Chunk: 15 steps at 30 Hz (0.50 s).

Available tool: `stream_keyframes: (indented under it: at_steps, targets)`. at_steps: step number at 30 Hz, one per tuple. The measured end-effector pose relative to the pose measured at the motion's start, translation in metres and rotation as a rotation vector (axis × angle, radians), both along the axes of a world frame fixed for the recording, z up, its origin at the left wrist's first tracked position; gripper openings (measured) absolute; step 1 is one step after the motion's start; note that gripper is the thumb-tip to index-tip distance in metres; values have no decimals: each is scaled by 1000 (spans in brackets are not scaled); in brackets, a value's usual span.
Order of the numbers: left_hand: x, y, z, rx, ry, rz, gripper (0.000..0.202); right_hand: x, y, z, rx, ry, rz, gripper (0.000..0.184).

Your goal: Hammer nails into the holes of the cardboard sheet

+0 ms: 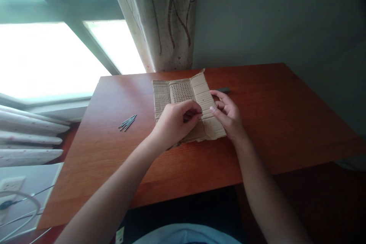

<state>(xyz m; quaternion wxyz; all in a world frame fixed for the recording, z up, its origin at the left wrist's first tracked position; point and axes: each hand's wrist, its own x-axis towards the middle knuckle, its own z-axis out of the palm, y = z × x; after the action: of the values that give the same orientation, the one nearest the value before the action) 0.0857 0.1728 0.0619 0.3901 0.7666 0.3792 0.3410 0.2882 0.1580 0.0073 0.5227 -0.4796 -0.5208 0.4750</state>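
A creased piece of cardboard [202,92], with a block of small punched holes [181,90] in its upper middle, is tilted above the wooden table. My right hand [228,116] grips its right edge, thumb on top. Over the cardboard's middle, my left hand [178,120] is closed in a pinch, thumb against fingertips. Whatever sits between those fingertips is too small to make out. The left hand covers part of the cardboard's lower half. To the left, several thin metal nails [127,122] lie in a loose bundle on the table.
The brown wooden table [286,122] stands against a wall and a bright window [51,57]. Behind my right hand lies a flat dark grey piece [223,89], partly hidden. A patterned curtain [171,19] hangs at the back. Cables and a socket [11,188] are at lower left.
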Motion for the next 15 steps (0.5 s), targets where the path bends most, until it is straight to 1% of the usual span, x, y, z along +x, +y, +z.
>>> stream_keyframes:
  at_steps: [6,10,15]
  targets:
    - [1,0,-1,45,19,12,5,0,0,0,1,-36,-11,51]
    - [1,-1,0,43,29,35,6,0,0,-2,14,-9,-6,49]
    - [0,-1,0,39,37,20,7,0,1,-3,12,7,-9,50]
